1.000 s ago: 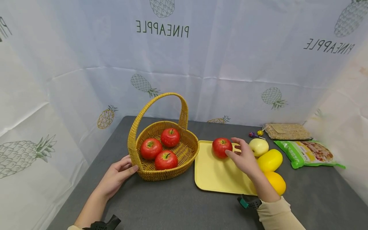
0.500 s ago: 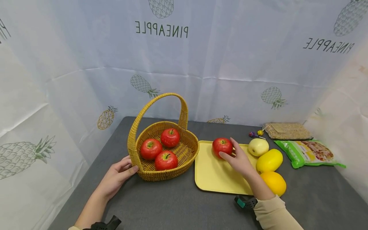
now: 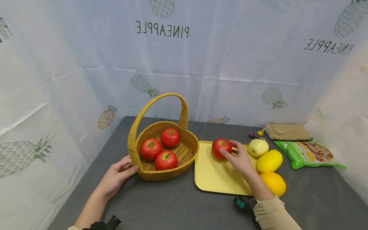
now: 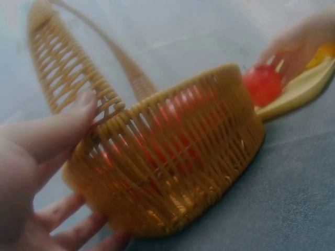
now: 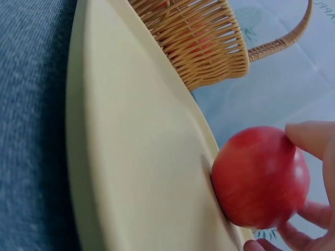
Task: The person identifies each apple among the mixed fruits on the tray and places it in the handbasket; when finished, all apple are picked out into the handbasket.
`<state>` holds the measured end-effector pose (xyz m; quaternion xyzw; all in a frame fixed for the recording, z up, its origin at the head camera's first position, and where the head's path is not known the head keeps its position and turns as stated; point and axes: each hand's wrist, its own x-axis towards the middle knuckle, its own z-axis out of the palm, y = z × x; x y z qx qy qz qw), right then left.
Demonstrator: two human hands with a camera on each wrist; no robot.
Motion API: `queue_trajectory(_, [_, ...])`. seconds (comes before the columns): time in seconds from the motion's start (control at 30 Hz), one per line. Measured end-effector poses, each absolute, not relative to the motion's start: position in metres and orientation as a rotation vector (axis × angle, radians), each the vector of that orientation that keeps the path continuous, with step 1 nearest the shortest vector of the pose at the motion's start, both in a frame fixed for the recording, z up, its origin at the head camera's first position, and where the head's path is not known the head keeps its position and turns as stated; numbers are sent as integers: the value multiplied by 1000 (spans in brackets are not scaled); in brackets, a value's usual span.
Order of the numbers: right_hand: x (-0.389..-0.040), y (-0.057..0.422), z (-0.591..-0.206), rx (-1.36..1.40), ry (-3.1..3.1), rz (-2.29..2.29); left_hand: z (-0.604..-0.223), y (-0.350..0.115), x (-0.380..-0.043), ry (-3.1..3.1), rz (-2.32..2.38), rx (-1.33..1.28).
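Note:
At the tray's far left part, my right hand [image 3: 241,159] pinches a red apple [image 3: 220,149] between thumb and fingers. In the right wrist view this apple [image 5: 259,178] is low over the yellow tray [image 5: 141,130]; whether it touches the tray I cannot tell. My left hand [image 3: 116,175] holds the left end of a wicker basket [image 3: 168,175], thumb at the handle's base and fingers along the outer wall. Three red apples, a left one [image 3: 151,149], a back one [image 3: 170,137] and a front one [image 3: 166,160], lie inside the basket.
Along the tray's right side are a pale yellow-green round fruit [image 3: 258,147], a yellow oval fruit [image 3: 269,161] and an orange-yellow fruit [image 3: 274,183]. Lollipops [image 3: 256,134], a green food packet [image 3: 309,154] and a bag of grains [image 3: 287,131] lie farther right. A printed curtain [image 3: 230,64] stands behind.
My right hand has moved left onto the apple and closed its thumb and fingers on it. The apple has shifted very slightly. My left hand stays at the basket.

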<state>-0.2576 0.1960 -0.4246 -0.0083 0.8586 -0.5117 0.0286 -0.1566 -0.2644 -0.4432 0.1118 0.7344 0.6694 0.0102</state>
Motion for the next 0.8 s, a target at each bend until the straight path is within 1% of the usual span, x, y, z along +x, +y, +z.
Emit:
queue_trajectory(0.17, [-256,194,-424,35,2596,-1637,-443,-265,-156,2288,2093,356])
queue_trajectory(0.37, [-255,190,-424,17,2567,-1669,-444,-265,-157,2281,2098,364])
queue_trajectory(0.8, [-251,188,-420,-142,2528,-1481,-446,-267,-159,2272,2094,351])
